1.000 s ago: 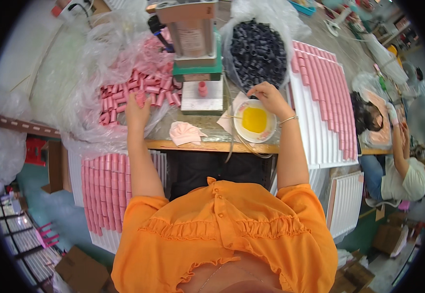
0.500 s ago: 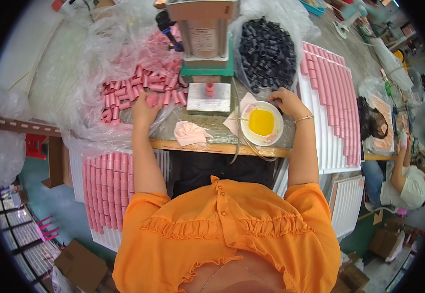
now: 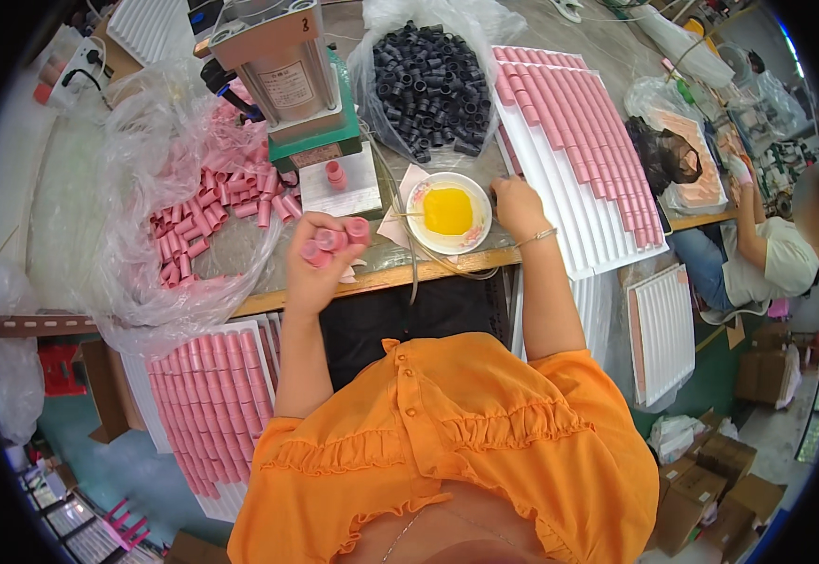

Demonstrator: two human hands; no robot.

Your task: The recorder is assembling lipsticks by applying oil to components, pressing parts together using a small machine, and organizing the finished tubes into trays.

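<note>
Gathered in our left hand (image 3: 308, 274), fingers curled round them: at least three pink tubes (image 3: 331, 241), held left of the bowl (image 3: 477, 195). Our right hand (image 3: 522, 209), just right of the bowl: fingertips drawn in; whether they pinch anything, we cannot tell. Nearer than the bowl, well left: one ribbed tray (image 3: 226, 503), pink rows (image 3: 204, 414) over most of it. Bowl: white, yellow liquid (image 3: 447, 211) within. Well left of the bowl: loose pink heap (image 3: 206, 218), unarranged. Right of the bowl, reaching beyond: white tray (image 3: 560, 202), stepped pink rows (image 3: 598, 132) laid, ribs toward the bowl bare. Beyond and left of the bowl: one press (image 3: 283, 89), single pink piece (image 3: 335, 175) upright on its metal block (image 3: 367, 193). Farther beyond the bowl: clear bag (image 3: 364, 70), loose black pieces (image 3: 433, 89) inside. We judge the batch partway: both trays bear rows; bare ribs and loose stock remain.
</note>
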